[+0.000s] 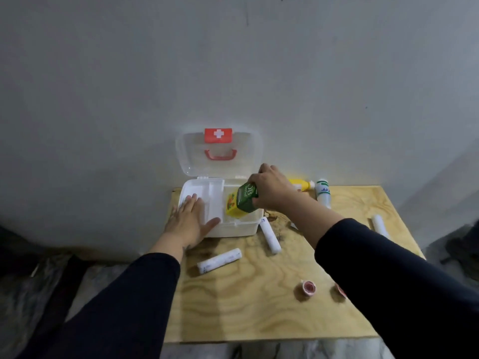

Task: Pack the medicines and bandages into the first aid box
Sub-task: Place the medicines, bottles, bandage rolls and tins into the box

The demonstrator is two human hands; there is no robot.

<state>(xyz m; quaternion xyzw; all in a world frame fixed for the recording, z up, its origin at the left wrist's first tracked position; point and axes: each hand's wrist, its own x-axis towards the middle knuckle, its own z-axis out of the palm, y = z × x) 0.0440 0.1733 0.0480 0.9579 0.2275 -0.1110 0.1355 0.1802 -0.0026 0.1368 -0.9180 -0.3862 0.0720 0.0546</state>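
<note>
The left hand (190, 218) is laid flat, fingers spread, on the white inner tray of the white plastic first aid box (234, 229), which is steadied at the back left of the pale plywood tabletop (259, 307); the clear lid with red cross badge (218, 136) is stood open against the wall; the green and yellow medicine carton (242, 202) is gripped from above by the right hand (272, 189), tilted over the open right compartment; it is best levelled and lowered flat against a wall, so that room is left for the white bandage rolls (219, 260); "OB herbal" is read on the carton; other labels are illegible.
</note>
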